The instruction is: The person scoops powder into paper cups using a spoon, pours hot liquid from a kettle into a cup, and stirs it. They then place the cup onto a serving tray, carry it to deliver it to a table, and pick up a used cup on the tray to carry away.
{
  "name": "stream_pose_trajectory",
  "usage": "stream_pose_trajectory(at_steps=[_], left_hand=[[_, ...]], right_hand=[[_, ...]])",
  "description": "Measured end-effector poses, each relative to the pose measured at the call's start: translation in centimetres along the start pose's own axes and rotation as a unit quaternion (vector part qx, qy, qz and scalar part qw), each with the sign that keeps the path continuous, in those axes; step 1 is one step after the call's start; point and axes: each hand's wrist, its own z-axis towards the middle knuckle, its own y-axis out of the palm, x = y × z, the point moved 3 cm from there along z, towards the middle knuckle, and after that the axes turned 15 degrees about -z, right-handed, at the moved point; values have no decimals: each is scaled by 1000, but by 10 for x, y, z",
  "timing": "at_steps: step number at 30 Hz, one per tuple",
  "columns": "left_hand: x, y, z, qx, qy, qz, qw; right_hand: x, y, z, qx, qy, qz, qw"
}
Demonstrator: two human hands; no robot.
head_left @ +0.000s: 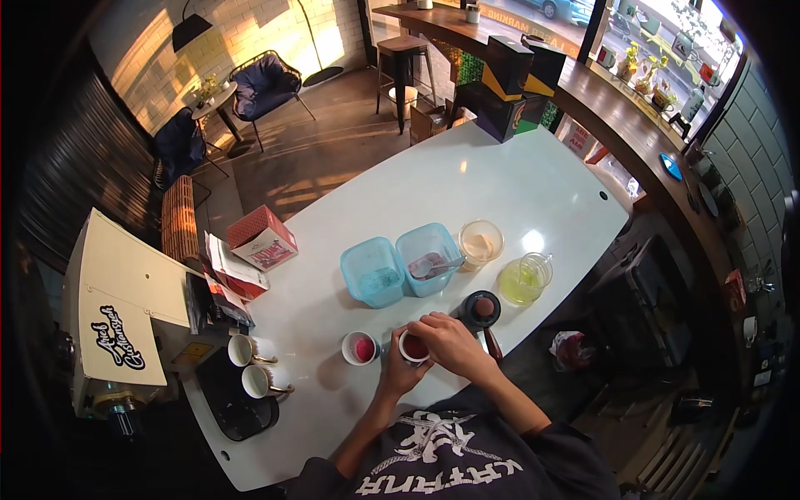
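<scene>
Here at the near side of the white surface [358,208], the held cup [414,350] sits between both hands: the left hand [401,367] curls round its side, the right hand [454,344] bends over its rim. Whether it's lifted, I can't tell. A tilt looks the likeliest trouble; let either grip slacken and the contents could spill. Watch the left: the second cup [360,348], pink inside, stands just beside that hand, and a stray knuckle might topple it. Over right, a wooden handle [492,343] invites a bump from the wrist. And the held cup? Pale, round-mouthed, dark reddish-brown within, its wall mostly covered.
</scene>
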Motion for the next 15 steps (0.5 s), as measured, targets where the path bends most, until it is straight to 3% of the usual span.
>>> stream_pose_trajectory(at_steps=[4, 10, 15], left_hand=[[-4, 1, -1, -1, -11, -42, 999], [-5, 1, 1, 0, 16, -22, 1000], [2, 2, 0, 6, 9, -10, 1000]], right_hand=[[-3, 2, -3, 2, -6, 44, 999], [2, 0, -7, 9, -39, 7, 999], [9, -2, -6, 17, -3, -9, 1000]])
